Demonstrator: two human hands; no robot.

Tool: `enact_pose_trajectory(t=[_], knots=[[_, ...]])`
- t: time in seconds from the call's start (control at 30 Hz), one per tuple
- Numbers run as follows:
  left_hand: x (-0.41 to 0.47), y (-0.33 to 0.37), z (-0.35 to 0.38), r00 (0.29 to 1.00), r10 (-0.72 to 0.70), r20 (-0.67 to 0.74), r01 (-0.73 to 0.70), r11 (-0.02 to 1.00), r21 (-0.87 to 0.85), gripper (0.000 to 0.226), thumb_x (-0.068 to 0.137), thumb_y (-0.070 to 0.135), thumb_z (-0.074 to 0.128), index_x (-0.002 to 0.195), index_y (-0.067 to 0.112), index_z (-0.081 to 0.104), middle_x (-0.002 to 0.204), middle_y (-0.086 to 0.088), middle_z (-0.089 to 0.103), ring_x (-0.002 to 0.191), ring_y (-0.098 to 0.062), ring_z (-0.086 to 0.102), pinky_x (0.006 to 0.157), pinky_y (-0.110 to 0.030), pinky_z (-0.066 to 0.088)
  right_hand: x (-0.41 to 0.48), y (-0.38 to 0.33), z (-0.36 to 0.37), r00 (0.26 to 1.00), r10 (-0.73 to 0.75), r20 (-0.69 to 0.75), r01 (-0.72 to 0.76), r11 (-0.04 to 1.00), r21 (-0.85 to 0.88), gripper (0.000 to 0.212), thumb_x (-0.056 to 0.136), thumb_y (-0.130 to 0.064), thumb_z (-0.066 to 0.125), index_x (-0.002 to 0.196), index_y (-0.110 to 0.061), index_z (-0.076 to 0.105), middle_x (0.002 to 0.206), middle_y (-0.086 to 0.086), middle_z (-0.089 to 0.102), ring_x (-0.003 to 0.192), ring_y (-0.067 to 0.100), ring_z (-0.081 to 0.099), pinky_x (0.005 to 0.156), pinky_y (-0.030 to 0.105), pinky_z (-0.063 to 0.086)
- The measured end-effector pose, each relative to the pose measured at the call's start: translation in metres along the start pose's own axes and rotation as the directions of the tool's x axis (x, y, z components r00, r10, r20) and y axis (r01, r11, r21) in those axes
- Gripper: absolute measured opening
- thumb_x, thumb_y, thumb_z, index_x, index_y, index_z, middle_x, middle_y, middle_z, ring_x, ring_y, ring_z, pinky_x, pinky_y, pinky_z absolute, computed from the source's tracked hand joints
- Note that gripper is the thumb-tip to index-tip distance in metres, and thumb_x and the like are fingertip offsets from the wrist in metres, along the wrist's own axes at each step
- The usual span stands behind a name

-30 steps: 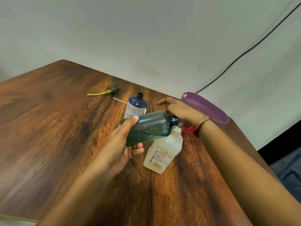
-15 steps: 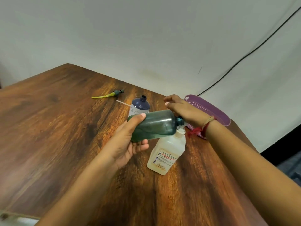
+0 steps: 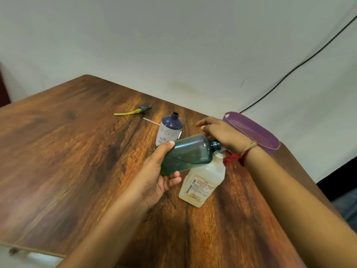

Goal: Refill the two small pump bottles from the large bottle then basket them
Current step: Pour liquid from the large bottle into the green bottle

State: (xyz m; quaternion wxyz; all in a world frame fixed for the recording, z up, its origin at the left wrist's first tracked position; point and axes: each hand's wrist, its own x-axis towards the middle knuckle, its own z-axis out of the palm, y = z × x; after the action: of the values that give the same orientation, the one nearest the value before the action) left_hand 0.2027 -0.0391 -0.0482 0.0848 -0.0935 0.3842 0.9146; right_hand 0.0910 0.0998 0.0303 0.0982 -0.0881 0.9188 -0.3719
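Above the table (image 3: 77, 151), left hand (image 3: 156, 176) around tilted green bottle (image 3: 187, 153).

Both forearms bare, no sleeves in view. Right wrist (image 3: 249, 151) wears a red thread (image 3: 234, 157) with a frayed tassel end, plus a thin tan string (image 3: 251, 146) wrapped beside it. Left hand (image 3: 154, 178) wears nothing.

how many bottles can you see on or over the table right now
3. A green bottle held tilted in the left hand; a white labelled bottle standing under its neck; a blue bottle standing uncapped behind them. The purple basket's inside is mostly unseen.
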Motion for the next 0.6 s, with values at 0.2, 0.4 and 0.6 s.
enact_pose_trajectory(t=[0.2, 0.4, 0.6], knots=[[0.000, -0.003, 0.000, 1.000, -0.022, -0.003, 0.022, 0.999, -0.044, 0.038, 0.073, 0.042, 0.065, 0.101, 0.016, 0.062, 0.094, -0.016, 0.065, 0.040, -0.008, 0.053, 0.038, -0.016, 0.049, -0.003, -0.008, -0.002, 0.998, -0.013, 0.069, 0.022, 0.992, -0.123, 0.024, 0.095, -0.002, 0.039, 0.110, -0.007, 0.057, 0.084, 0.001, 0.055, 0.074, 0.013, 0.051, 0.066, 0.022, 0.046], [0.001, -0.007, 0.000, 1.000, -0.017, -0.005, 0.017, 0.999, -0.029, 0.029, 0.083, 0.040, 0.062, 0.100, 0.018, 0.063, 0.095, -0.015, 0.066, 0.040, -0.008, 0.052, 0.038, -0.016, 0.049, 0.001, 0.002, -0.003, 0.999, -0.007, 0.043, 0.011, 0.996, -0.090, 0.026, 0.093, -0.001, 0.040, 0.109, -0.006, 0.060, 0.085, 0.004, 0.058, 0.071, 0.011, 0.052, 0.068, 0.026, 0.044], [0.002, -0.008, -0.001, 1.000, -0.025, -0.004, 0.024, 0.999, -0.041, 0.037, 0.076, 0.042, 0.065, 0.103, 0.016, 0.062, 0.097, -0.015, 0.065, 0.039, -0.007, 0.052, 0.037, -0.015, 0.048, -0.001, -0.005, -0.007, 0.992, -0.007, 0.126, 0.029, 0.983, -0.179, 0.021, 0.094, -0.003, 0.042, 0.102, -0.012, 0.058, 0.092, 0.001, 0.057, 0.083, 0.018, 0.053, 0.073, 0.030, 0.046]])
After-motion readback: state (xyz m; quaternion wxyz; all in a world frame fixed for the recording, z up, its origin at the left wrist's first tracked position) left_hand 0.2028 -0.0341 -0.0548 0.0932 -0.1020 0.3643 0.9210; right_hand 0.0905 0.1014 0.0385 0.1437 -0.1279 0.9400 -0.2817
